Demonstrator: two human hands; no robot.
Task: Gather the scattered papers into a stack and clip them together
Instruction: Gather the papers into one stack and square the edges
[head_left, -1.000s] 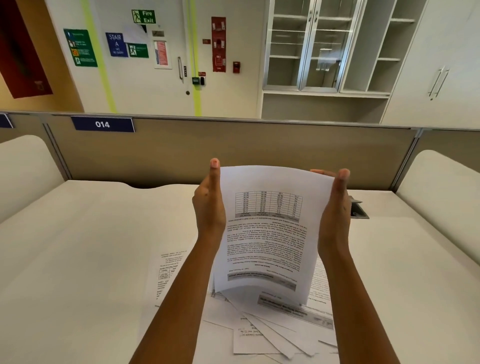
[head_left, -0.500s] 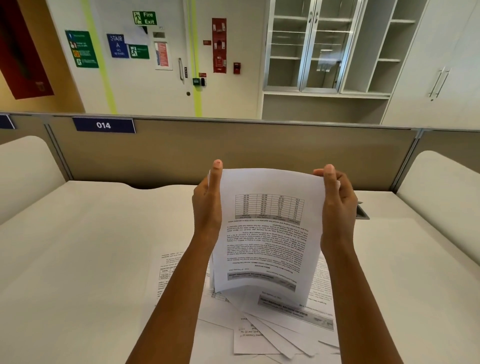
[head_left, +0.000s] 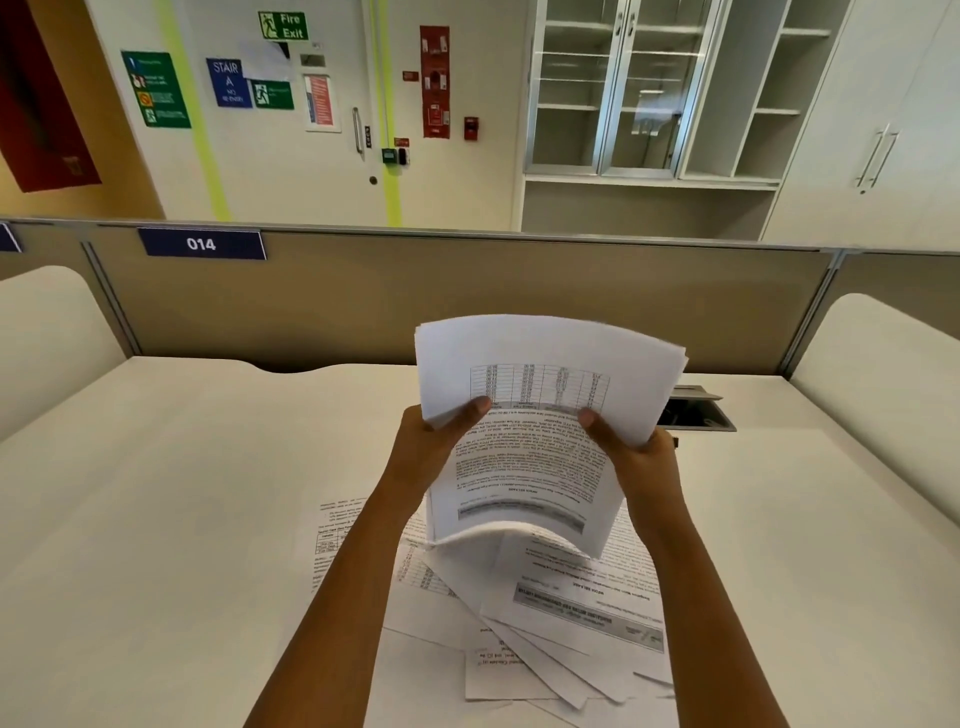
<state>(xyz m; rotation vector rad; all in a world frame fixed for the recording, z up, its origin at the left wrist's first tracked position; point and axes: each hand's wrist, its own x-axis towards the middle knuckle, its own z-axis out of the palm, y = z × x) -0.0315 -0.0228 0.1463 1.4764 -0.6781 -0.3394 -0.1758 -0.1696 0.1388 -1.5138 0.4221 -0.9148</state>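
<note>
I hold a stack of printed papers (head_left: 540, 410) upright above the desk, its top sheet showing a table and text upside down. My left hand (head_left: 428, 447) grips its left edge with the thumb on the front. On the right edge my right hand (head_left: 636, 460) holds it the same way. The stack bows, and its lower edge hangs just over several loose sheets (head_left: 550, 623) that lie fanned out and overlapping on the desk (head_left: 156, 493). No clip is visible.
A beige partition (head_left: 363, 301) with a blue "014" label closes the far edge of the desk. A recessed cable box (head_left: 696, 410) with its lid up sits behind my right hand. Raised white side panels flank the desk left and right.
Both hands have slid down from the stack's upper corners to its middle, thumbs now on the front. The stack has lifted a little and bends more.
</note>
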